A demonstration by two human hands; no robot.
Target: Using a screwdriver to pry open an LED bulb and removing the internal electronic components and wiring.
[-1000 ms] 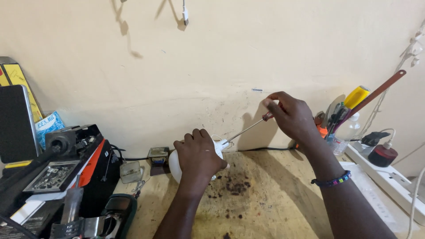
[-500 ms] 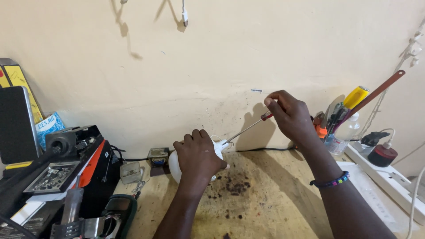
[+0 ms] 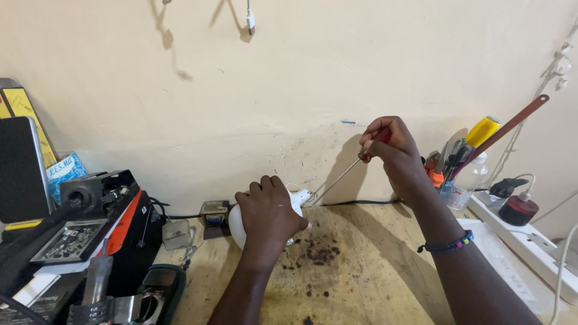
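My left hand (image 3: pixel 269 210) grips a white bulb-shaped object (image 3: pixel 236 224) and holds it down on the wooden bench (image 3: pixel 361 277) near the wall. My right hand (image 3: pixel 392 150) is raised to the right of it, fingers closed around the reddish handle of a screwdriver (image 3: pixel 340 179). The thin metal shaft slants down and left, and its tip meets the white neck (image 3: pixel 301 195) of the bulb beside my left fingers. A beaded bracelet (image 3: pixel 447 244) circles my right wrist.
A black open toolbox (image 3: pixel 78 222) with small parts fills the left side. A small clear box (image 3: pixel 176 233) and a little square component (image 3: pixel 214 212) sit by the wall. A cup of tools (image 3: pixel 463 162), a white power strip (image 3: pixel 530 241) and a red-black plug (image 3: pixel 518 207) stand at the right.
My right hand has shifted slightly on the screwdriver handle, with the tip staying at the bulb's neck. My left hand keeps its grip in the same place.
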